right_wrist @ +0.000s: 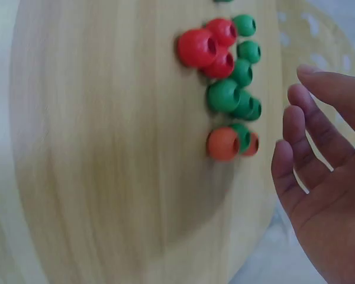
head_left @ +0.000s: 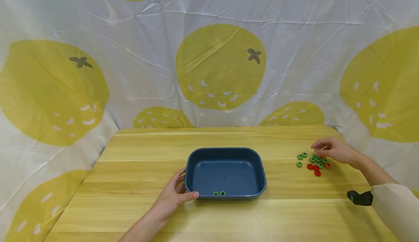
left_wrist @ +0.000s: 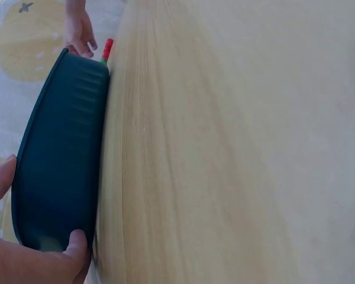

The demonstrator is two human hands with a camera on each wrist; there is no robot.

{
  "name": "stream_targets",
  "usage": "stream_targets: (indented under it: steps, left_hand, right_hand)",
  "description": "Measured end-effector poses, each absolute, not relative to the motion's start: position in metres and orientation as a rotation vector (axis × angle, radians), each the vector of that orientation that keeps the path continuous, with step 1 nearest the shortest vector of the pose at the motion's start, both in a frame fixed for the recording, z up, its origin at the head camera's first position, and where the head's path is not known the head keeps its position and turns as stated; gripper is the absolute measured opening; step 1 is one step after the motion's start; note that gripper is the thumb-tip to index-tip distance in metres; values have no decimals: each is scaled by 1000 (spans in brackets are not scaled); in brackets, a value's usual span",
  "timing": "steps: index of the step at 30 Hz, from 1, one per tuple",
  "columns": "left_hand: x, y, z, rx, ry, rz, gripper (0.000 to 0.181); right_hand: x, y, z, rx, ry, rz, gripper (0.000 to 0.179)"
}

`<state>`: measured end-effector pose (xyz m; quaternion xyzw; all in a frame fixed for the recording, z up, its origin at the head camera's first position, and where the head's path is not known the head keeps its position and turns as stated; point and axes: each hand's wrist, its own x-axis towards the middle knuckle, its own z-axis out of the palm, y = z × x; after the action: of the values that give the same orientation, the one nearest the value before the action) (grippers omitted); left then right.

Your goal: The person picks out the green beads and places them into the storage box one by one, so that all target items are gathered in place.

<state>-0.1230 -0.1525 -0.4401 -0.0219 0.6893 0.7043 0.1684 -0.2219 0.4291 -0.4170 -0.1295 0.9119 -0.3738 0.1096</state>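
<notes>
A dark blue rectangular tray stands at the middle of the table. My left hand grips its near left corner, thumb on the front rim and fingers along the left side; the left wrist view shows the same hold. Two green beads lie inside against the tray's near wall. On the right, my right hand hovers by a loose group of beads with its fingers relaxed and apart, nothing between them. Red beads, green beads and orange beads make up the group, each with a hole.
Pale wood planks form the table. A white cloth with large yellow fruit prints hangs behind and beside it. Near the right sleeve, a black object shows at the forearm.
</notes>
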Motion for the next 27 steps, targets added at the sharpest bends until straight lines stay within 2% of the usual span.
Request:
stream_targets:
  steps: [13, 27]
  left_hand:
    - [-123, -153, -441, -48, 1967, 2000, 94]
    - [-123, -152, -442, -54, 1960, 1997, 94]
  right_hand:
    - [-206, 468, -438, -244, 2675, -1057, 22]
    - [-205, 469, -453, -261, 2688, -1054, 29]
